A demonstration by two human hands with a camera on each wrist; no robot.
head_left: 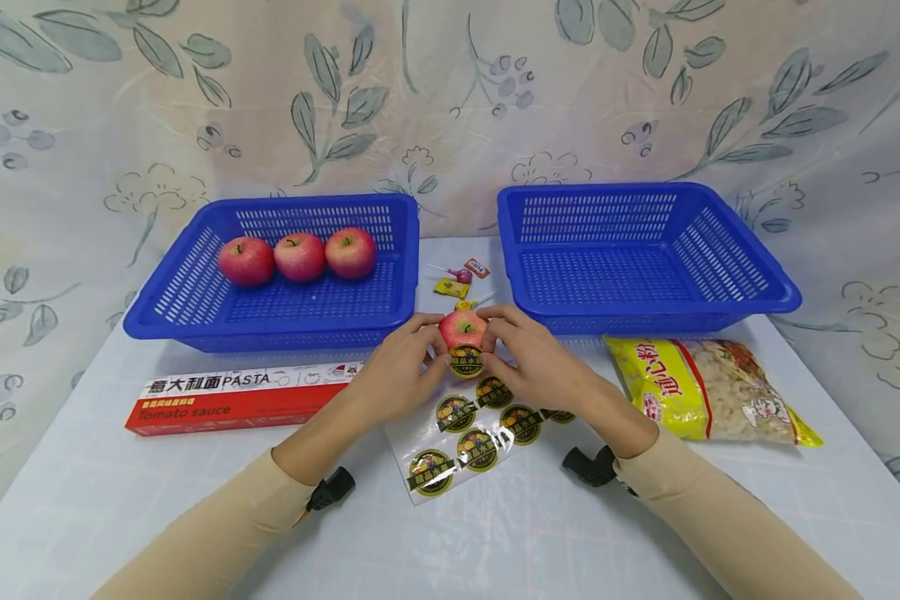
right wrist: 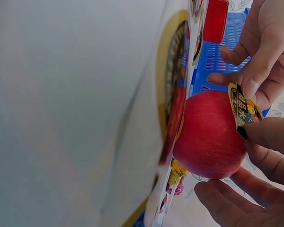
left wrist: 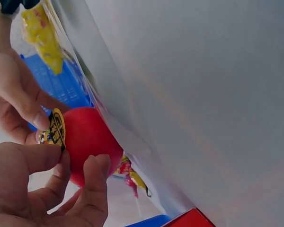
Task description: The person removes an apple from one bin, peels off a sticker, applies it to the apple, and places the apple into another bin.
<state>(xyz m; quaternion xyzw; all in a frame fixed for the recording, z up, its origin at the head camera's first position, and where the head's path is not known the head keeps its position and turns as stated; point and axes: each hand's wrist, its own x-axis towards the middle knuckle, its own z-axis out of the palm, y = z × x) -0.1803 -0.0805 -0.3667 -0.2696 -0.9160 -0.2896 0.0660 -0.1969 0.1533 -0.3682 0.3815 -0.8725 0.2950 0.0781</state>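
Note:
On the table stands a red apple with a round black-and-gold fruit sticker at its near side. My left hand pinches one edge of the sticker between thumb and finger, and its other fingers rest on the apple. From the opposite side my right hand holds the other edge, fingers also round the apple. In the right wrist view the sticker stands against the apple under both thumbs. Beneath the hands lies a clear sheet bearing several more such stickers.
Several apples sit in the blue basket at the back left; another blue basket stands at the back right. Between them lie small sweets and a lollipop. A pasta box flanks the left, a macaroni bag the right.

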